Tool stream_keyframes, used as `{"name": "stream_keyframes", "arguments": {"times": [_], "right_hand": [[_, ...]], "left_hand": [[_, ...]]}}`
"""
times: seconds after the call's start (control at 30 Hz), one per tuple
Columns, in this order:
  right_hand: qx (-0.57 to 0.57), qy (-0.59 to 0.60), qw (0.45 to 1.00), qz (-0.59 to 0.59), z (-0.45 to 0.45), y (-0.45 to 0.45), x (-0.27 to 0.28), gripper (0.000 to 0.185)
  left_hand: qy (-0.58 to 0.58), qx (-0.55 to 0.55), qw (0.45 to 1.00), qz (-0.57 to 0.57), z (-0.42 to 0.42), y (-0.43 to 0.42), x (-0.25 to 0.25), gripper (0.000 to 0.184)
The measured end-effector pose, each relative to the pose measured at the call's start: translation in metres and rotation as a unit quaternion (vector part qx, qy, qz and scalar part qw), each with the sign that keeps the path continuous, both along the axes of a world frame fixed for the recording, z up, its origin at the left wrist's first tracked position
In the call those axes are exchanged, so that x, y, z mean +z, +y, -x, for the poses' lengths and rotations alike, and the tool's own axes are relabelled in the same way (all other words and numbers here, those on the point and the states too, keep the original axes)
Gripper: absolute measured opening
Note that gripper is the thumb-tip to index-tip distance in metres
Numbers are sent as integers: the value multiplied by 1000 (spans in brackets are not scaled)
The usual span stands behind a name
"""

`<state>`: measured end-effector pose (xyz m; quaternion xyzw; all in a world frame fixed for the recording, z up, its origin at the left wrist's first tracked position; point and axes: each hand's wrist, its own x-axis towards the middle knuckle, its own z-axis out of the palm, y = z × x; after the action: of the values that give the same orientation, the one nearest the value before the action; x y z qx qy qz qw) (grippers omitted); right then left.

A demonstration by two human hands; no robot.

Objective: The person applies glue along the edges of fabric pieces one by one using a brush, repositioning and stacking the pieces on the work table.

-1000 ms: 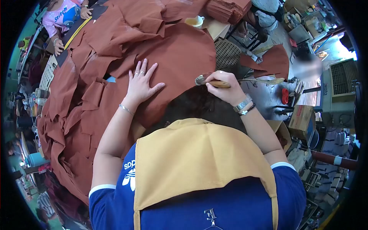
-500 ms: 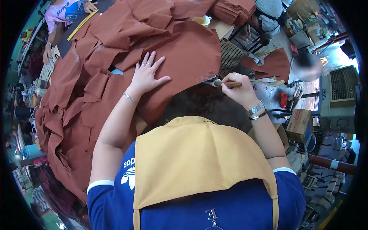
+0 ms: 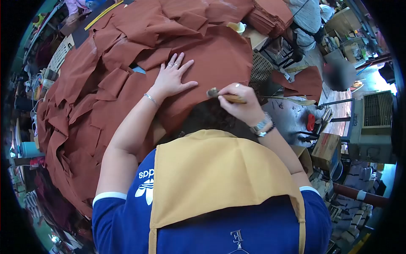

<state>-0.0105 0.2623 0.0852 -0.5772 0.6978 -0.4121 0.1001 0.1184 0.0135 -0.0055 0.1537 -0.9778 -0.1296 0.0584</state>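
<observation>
A large reddish-brown sheet (image 3: 224,55), leather or fabric, lies in front of me with a rounded outer edge. Flat on its left part rests my left hand (image 3: 171,78), fingers spread. My right hand (image 3: 241,101) is closed around the wooden handle of a brush (image 3: 230,98). The brush's bristles are over the sheet's near edge; whether they touch it I cannot tell. Many overlapping pieces of the same material (image 3: 93,80) are heaped to the left.
A pale cup (image 3: 237,28) stands beyond the sheet, near a stack of reddish-brown pieces (image 3: 268,17). At the upper left lies a yellow strip (image 3: 103,16). A woven chair (image 3: 260,67), a cardboard box (image 3: 326,150) and a large cooler unit (image 3: 374,122) are on the right.
My right hand has moved the brush leftward along the sheet's near edge. My left hand stays flat on the sheet. The view has shifted slightly.
</observation>
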Motion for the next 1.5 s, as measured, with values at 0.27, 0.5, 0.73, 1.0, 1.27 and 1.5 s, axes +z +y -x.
{"name": "stream_keyframes", "arguments": {"times": [0.27, 0.5, 0.73, 1.0, 1.27, 1.5], "right_hand": [[2, 18, 1000, -24, -1, 8, 18, 9], [46, 21, 994, -97, 4, 7, 9, 11], [127, 5, 992, -19, -19, -31, 0, 12], [121, 0, 992, -27, -9, -26, 23, 11], [160, 7, 982, -101, 6, -27, 13, 13], [227, 13, 974, -7, -19, -57, -14, 14]], "left_hand": [[10, -14, 1000, 0, 2, -2, -3, 91], [28, -22, 999, 11, 7, -6, -4, 90], [46, -42, 998, 10, 18, -14, -12, 89], [51, -90, 994, 29, 37, -25, -14, 87], [41, -121, 991, 33, 51, -31, -12, 87], [53, -141, 988, 45, 60, -37, -9, 83]]}}
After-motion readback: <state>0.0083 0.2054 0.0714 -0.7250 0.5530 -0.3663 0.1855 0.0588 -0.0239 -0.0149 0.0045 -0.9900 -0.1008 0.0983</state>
